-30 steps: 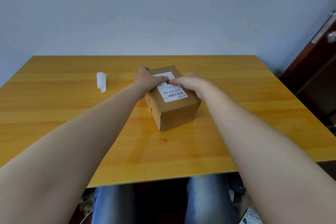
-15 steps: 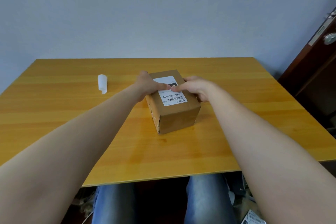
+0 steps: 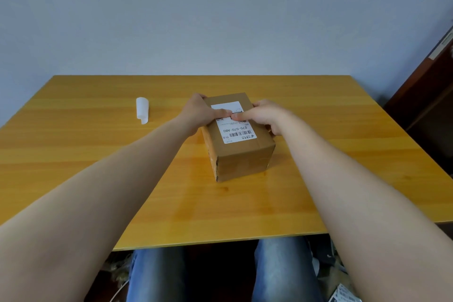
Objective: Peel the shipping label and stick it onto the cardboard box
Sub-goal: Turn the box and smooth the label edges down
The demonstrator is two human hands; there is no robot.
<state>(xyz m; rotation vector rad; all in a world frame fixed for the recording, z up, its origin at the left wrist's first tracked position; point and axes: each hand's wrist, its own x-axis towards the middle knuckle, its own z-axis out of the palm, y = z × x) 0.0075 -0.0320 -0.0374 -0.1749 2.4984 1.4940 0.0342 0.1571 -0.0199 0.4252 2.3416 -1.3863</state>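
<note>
A brown cardboard box [image 3: 242,157] sits in the middle of the wooden table [image 3: 98,154]. A white shipping label [image 3: 235,130] with a barcode lies flat on the box's top face. My left hand [image 3: 203,113] wraps the box's left side, its thumb pressing on the label. My right hand [image 3: 264,115] wraps the right side, thumb also on the label. The two thumb tips nearly meet over the label's middle, hiding part of the print.
A curled white backing strip [image 3: 142,109] lies on the table to the left of the box. A dark wooden door [image 3: 431,105] stands at the right. My knees in jeans [image 3: 157,274] show under the table's near edge, with papers [image 3: 343,295] on the floor.
Both thumbs have slid along the label toward its middle. The box and label stay in place on the table; the view has shifted slightly.
</note>
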